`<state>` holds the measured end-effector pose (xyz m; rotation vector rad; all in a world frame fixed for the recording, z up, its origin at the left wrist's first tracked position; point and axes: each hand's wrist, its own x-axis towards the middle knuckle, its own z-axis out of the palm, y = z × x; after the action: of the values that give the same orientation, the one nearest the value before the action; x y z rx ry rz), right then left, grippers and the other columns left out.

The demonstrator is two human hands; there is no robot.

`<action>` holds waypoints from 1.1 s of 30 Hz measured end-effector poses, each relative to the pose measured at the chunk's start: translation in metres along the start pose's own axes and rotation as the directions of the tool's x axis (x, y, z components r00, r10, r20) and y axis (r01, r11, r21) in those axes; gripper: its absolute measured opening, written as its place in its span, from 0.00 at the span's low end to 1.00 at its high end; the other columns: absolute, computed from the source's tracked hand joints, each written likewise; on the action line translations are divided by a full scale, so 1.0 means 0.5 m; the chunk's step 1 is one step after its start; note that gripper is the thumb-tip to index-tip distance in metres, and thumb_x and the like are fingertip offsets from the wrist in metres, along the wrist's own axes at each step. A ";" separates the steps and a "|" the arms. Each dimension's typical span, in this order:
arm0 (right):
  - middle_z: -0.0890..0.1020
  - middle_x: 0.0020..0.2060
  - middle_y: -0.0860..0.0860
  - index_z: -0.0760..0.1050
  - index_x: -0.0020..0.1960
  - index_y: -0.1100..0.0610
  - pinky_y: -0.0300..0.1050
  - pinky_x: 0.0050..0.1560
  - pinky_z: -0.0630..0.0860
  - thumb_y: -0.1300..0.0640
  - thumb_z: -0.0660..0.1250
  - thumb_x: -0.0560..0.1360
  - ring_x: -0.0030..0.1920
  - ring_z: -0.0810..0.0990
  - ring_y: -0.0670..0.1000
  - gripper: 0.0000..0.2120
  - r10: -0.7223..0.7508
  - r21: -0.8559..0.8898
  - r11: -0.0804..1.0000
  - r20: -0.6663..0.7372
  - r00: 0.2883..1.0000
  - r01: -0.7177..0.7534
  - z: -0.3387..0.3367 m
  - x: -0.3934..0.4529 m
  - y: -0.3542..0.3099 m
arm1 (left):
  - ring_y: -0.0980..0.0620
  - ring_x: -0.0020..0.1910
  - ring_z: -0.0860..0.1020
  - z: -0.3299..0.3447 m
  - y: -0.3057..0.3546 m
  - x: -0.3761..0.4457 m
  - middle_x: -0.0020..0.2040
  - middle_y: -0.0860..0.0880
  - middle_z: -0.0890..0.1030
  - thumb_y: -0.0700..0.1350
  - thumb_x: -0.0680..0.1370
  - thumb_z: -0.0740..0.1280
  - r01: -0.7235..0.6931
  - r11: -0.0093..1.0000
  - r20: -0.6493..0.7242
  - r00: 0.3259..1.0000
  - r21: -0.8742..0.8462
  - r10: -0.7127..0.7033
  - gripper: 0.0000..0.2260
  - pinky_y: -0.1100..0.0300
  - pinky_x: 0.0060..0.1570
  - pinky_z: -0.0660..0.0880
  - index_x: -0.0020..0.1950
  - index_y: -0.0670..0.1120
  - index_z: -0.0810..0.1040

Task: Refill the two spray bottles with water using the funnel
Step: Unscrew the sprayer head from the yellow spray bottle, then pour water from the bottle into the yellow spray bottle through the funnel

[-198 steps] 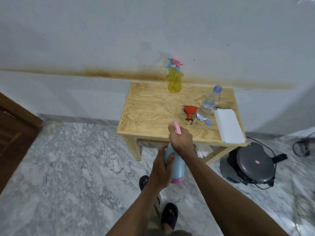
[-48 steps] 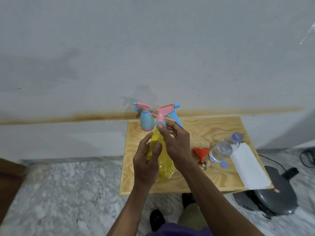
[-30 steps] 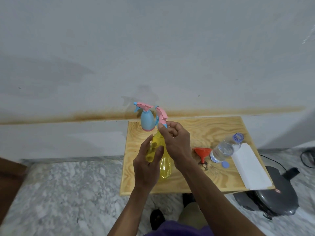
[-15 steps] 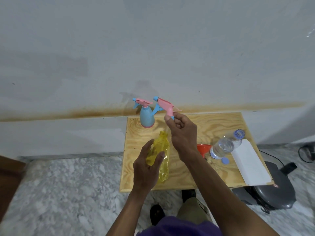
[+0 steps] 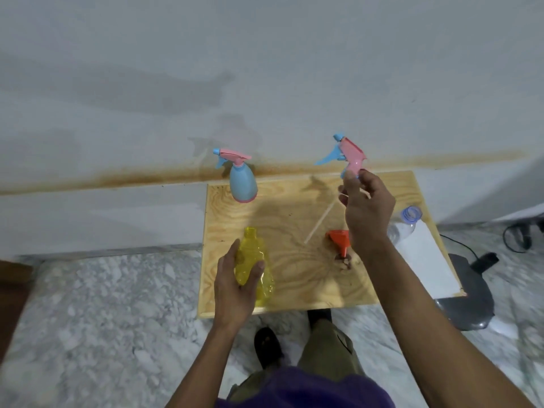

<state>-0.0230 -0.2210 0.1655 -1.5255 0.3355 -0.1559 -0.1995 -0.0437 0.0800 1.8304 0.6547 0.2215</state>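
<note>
1. Your right hand (image 5: 366,207) has carried the spray head (image 5: 347,156) farther right, its dip tube (image 5: 319,222) trailing clear of the bottle; its fingertips pinch the collar.
2. Your left hand (image 5: 235,285) grips the uncapped yellow bottle (image 5: 254,260) above the counter (image 5: 294,278); the blue bottle (image 5: 243,184) stands capped at the back; the funnel (image 5: 340,240) rests mouth-down.

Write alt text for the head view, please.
Over a small wooden table, the left hand grips an open yellow spray bottle while the right hand holds its pink spray head lifted clear, dip tube dangling. On the table: a blue spray bottle, orange funnel and water bottle.
</note>
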 end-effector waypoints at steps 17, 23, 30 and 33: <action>0.85 0.44 0.55 0.84 0.52 0.60 0.46 0.46 0.75 0.56 0.70 0.77 0.46 0.83 0.55 0.08 0.272 -0.675 0.733 0.182 0.945 -0.081 0.014 -0.010 0.318 | 0.67 0.61 0.74 0.101 -0.012 0.039 0.63 0.60 0.77 0.38 0.74 0.76 -0.023 0.999 0.007 1.000 0.038 0.023 0.27 0.57 0.60 0.77 0.69 0.48 0.70; 0.86 0.45 0.56 0.83 0.54 0.60 0.46 0.48 0.75 0.56 0.69 0.77 0.47 0.83 0.57 0.10 0.300 -0.704 0.705 0.187 0.935 -0.085 0.021 0.001 0.340 | 0.58 0.67 0.74 0.120 -0.016 0.036 0.66 0.53 0.77 0.38 0.73 0.76 -0.072 0.995 0.036 0.997 0.063 0.070 0.28 0.55 0.65 0.74 0.70 0.47 0.70; 0.86 0.45 0.57 0.82 0.56 0.61 0.47 0.47 0.75 0.57 0.70 0.77 0.46 0.82 0.57 0.10 0.277 -0.684 0.728 0.231 0.933 -0.047 0.007 0.002 0.339 | 0.52 0.66 0.74 0.135 -0.028 0.030 0.66 0.53 0.76 0.39 0.73 0.77 -0.056 0.996 0.040 0.998 0.070 0.053 0.28 0.43 0.60 0.77 0.70 0.51 0.70; 0.84 0.46 0.56 0.81 0.55 0.61 0.47 0.48 0.74 0.57 0.70 0.77 0.48 0.81 0.56 0.09 0.176 -0.639 0.769 0.193 0.965 -0.013 -0.015 -0.011 0.311 | 0.53 0.66 0.75 0.136 -0.030 0.029 0.65 0.54 0.76 0.40 0.73 0.77 -0.050 0.997 0.036 0.998 0.059 0.048 0.29 0.42 0.60 0.77 0.70 0.51 0.70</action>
<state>-0.0475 -0.2189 0.0116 -2.1728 0.2799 0.2587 -0.1614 -0.0881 0.0395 1.9051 0.5983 0.2045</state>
